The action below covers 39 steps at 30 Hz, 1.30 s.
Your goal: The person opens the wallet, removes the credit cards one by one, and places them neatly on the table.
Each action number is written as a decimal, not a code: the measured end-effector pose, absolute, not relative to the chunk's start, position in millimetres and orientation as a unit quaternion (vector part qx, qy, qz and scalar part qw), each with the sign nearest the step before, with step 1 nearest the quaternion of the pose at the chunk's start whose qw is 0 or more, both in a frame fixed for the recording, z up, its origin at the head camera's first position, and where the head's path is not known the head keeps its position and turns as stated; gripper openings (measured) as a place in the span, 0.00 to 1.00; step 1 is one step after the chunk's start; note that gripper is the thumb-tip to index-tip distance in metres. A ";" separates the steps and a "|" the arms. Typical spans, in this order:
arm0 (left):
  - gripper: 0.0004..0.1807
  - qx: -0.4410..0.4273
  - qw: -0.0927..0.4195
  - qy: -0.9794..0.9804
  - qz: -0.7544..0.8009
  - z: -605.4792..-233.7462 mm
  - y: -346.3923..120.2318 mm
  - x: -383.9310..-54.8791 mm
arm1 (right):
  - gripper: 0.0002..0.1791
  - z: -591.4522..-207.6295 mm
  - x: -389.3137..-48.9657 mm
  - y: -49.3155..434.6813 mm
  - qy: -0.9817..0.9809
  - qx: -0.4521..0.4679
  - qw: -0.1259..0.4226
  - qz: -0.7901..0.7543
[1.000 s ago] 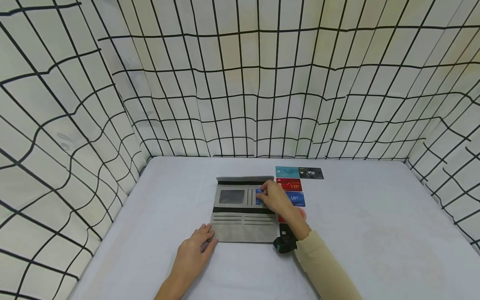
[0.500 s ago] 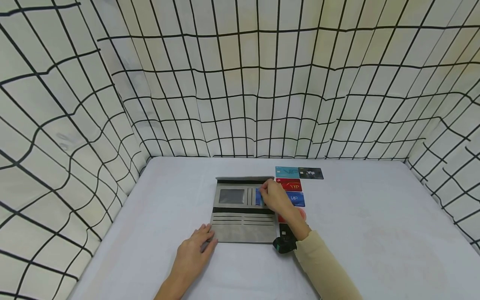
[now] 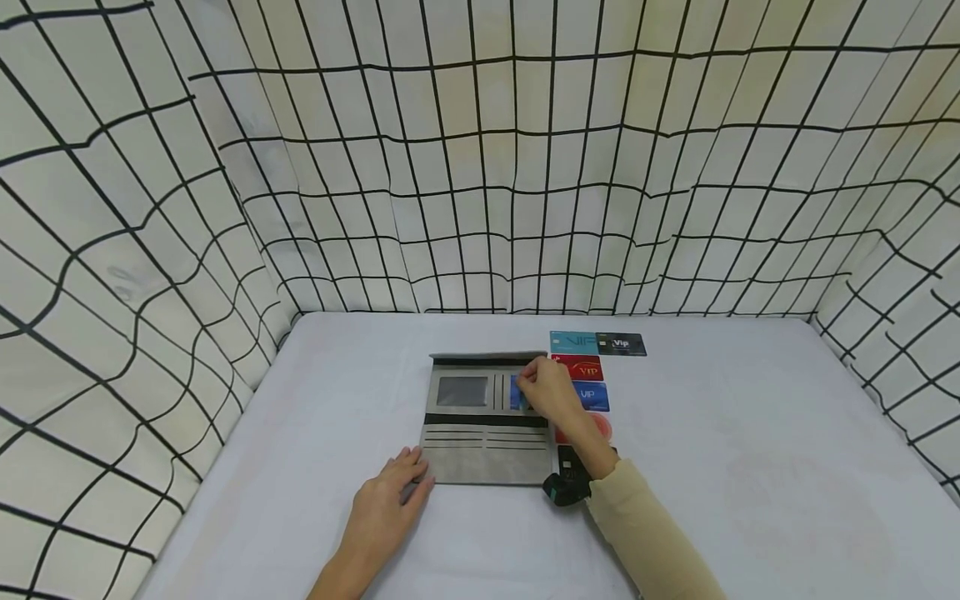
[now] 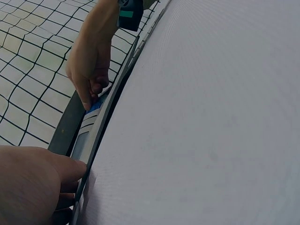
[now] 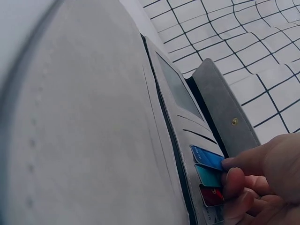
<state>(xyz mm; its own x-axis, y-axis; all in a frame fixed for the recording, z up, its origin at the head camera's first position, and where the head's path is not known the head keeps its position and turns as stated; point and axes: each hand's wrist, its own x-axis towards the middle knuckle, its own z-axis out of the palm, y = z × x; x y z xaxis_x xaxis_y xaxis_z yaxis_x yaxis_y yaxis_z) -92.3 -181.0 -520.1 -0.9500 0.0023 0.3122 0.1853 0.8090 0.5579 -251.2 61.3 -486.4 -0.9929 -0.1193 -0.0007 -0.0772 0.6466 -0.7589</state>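
Observation:
An unfolded grey wallet (image 3: 453, 462) lies on the white table, its flap with a gold snap (image 5: 235, 121) at the far side. In the right wrist view, a blue card (image 5: 206, 157), a teal card (image 5: 208, 175) and a red card (image 5: 212, 195) sit in its slots, with part of another card below. My right hand (image 3: 553, 392) pinches the blue card by its outer end, the other fingers curled beside the lower cards. At the wallet's near left corner, my left hand (image 3: 381, 508) rests with relaxed fingers, touching the edge.
Right of the wallet lie a teal VIP card (image 3: 573, 342), a black Vip card (image 3: 621, 344), a red VIP card (image 3: 579, 367) and a blue VIP card (image 3: 592, 396). Nearer cards are partly under my right forearm. Black-gridded white walls (image 3: 480, 167) enclose the table.
My right thumb and fingers have drawn together and shifted slightly right, showing more of the blue card in the slot. My left hand has stayed in place.

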 end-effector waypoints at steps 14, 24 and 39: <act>0.16 -0.037 0.135 -0.944 -0.298 -516.7 -180.1 -91.6 | 0.11 -492.1 -250.7 59.6 0.883 -0.050 0.004 -0.467; 0.17 -0.042 0.145 -0.942 -0.300 -519.9 -180.8 -92.9 | 0.11 -495.6 -249.3 57.9 0.887 -0.083 -0.027 -0.453; 0.16 -0.037 0.137 -0.945 -0.295 -517.1 -179.4 -92.9 | 0.11 -493.4 -251.3 61.6 0.895 -0.054 0.006 -0.443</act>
